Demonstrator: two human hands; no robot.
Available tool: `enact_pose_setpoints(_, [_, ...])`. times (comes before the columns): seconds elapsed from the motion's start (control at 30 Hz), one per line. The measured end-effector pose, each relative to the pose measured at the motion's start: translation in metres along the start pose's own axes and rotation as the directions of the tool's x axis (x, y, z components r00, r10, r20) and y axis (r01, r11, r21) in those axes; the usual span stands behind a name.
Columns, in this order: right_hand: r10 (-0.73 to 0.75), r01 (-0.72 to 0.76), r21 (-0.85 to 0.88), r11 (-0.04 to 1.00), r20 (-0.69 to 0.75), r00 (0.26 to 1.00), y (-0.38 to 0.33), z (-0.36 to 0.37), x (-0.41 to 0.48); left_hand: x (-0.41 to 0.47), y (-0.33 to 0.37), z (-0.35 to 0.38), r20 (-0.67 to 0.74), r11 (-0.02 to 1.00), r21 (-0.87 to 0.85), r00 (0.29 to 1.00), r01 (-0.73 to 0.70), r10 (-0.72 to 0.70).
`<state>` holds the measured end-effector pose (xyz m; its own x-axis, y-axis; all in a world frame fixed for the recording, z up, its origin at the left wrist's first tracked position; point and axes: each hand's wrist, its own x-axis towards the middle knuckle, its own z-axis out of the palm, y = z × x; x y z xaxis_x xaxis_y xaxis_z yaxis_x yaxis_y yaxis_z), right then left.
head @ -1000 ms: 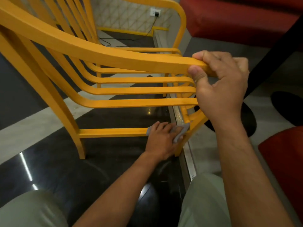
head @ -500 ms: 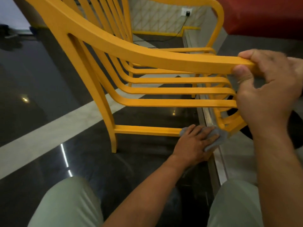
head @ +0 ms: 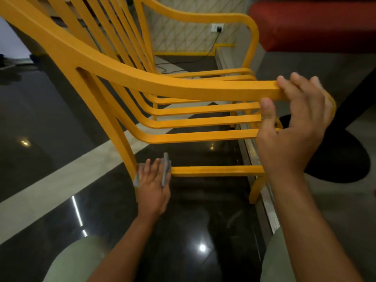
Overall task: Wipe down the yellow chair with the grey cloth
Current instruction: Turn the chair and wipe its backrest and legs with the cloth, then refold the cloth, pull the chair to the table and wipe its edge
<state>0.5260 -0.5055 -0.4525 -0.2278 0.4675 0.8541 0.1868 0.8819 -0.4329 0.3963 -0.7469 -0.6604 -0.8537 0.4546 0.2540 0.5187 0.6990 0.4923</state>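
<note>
glossy dark floor (head: 61,220); left hand (head: 153,188) presses grey cloth (head: 166,169) on yellow chair (head: 142,82).

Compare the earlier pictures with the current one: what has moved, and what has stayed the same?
The left hand slid the grey cloth along the lower rung, from the front-leg end to the rear leg. The right hand loosened, fingers opening on the seat rail. Unchanged: the yellow chair stays tipped, and the cloth stays in the left hand.
</note>
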Motion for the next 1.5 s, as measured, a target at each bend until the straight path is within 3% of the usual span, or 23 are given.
enact_pose_setpoints(0.07, [0.021, -0.021, 0.004, 1.000, 0.004, 1.000, -0.006, 0.001, -0.003, -0.005, 0.041, 0.021, -0.053, 0.992, -0.020, 0.991, 0.125, -0.126])
enact_pose_setpoints(0.13, [0.037, -0.037, -0.010, 0.999, -0.007, 0.999, -0.010, 0.001, -0.002, -0.011, 0.087, 0.044, -0.017, 0.996, -0.014, 0.996, 0.086, -0.086])
enact_pose_setpoints(0.23, [0.011, -0.011, -0.012, 1.000, -0.030, 1.000, -0.017, 0.000, -0.003, -0.018, 0.148, 0.076, 0.105, 0.991, 0.019, 0.986, -0.134, 0.132])
enact_pose_setpoints(0.3, [-0.050, 0.051, 0.004, 0.999, -0.045, 0.998, -0.024, -0.001, -0.010, -0.016, 0.167, 0.093, 0.165, 0.954, -0.013, 0.940, -0.300, 0.298])
enact_pose_setpoints(0.4, [-0.122, 0.123, 0.048, 0.991, -0.030, 0.992, -0.036, -0.001, -0.030, -0.011, 0.147, 0.092, 0.198, 0.858, -0.009, 0.840, -0.514, 0.505])
enact_pose_setpoints(0.47, [-0.136, 0.134, 0.086, 0.987, 0.020, 0.990, -0.037, 0.002, -0.046, -0.010, 0.108, 0.072, 0.204, 0.826, -0.002, 0.808, -0.564, 0.552])
enact_pose_setpoints(0.63, [-0.119, 0.069, 0.136, 0.988, 0.404, 0.907, -0.022, 0.017, -0.076, -0.019, 0.003, 0.009, 0.175, 0.943, 0.052, 0.933, -0.329, 0.315])
enact_pose_setpoints(0.73, [0.030, -0.068, 0.029, 0.997, 0.678, 0.734, -0.011, 0.025, -0.092, -0.037, -0.022, -0.024, 0.085, 0.995, -0.058, 0.993, -0.081, 0.086])
enact_pose_setpoints(0.8, [0.114, -0.075, -0.087, 0.993, 0.801, 0.588, -0.003, 0.028, -0.103, -0.048, -0.012, -0.046, 0.036, 0.967, -0.220, 0.992, 0.127, -0.122])
enact_pose_setpoints(0.87, [0.175, -0.075, -0.159, 0.984, 0.867, 0.466, 0.004, 0.032, -0.116, -0.054, 0.005, -0.065, -0.017, 0.831, -0.401, 0.904, 0.385, -0.427])
enact_pose_setpoints(0.93, [0.193, -0.093, -0.170, 0.981, 0.894, 0.404, 0.005, 0.034, -0.127, -0.049, 0.006, -0.073, 0.026, 0.493, -0.627, 0.649, 0.603, -0.761])
enact_pose_setpoints(1.0, [0.164, -0.078, -0.145, 0.986, 0.904, 0.394, 0.003, 0.038, -0.136, -0.039, -0.004, -0.076, 0.204, 0.137, -0.762, 0.436, 0.632, -0.876])
enact_pose_setpoints(1.1, [0.130, -0.066, -0.113, 0.991, 0.903, 0.411, -0.002, 0.040, -0.148, -0.019, -0.001, -0.075, 0.376, -0.182, -0.861, 0.354, 0.476, -0.856])
enact_pose_setpoints(1.13, [0.126, -0.072, -0.105, 0.992, 0.902, 0.413, -0.003, 0.039, -0.151, -0.012, 0.003, -0.076, 0.410, -0.241, -0.867, 0.348, 0.437, -0.843])
enact_pose_setpoints(1.2, [0.127, -0.107, -0.091, 0.990, 0.905, 0.406, -0.005, 0.038, -0.155, 0.003, 0.021, -0.084, 0.436, -0.287, -0.881, 0.410, 0.376, -0.801])
enact_pose_setpoints(1.27, [0.124, -0.129, -0.078, 0.989, 0.906, 0.405, -0.005, 0.038, -0.158, 0.016, 0.041, -0.103, 0.394, -0.276, -0.913, 0.473, 0.301, -0.789])
enact_pose_setpoints(1.33, [0.117, -0.129, -0.070, 0.989, 0.903, 0.413, -0.005, 0.037, -0.161, 0.024, 0.059, -0.123, 0.332, -0.242, -0.940, 0.488, 0.239, -0.807])
enact_pose_setpoints(1.43, [0.110, -0.141, -0.055, 0.989, 0.900, 0.423, -0.007, 0.036, -0.163, 0.026, 0.083, -0.150, 0.181, -0.109, -0.982, 0.598, 0.156, -0.780])
enact_pose_setpoints(1.5, [0.094, -0.151, -0.029, 0.988, 0.894, 0.439, -0.011, 0.037, -0.163, 0.021, 0.094, -0.149, 0.059, 0.086, -0.979, 0.656, 0.187, -0.753])
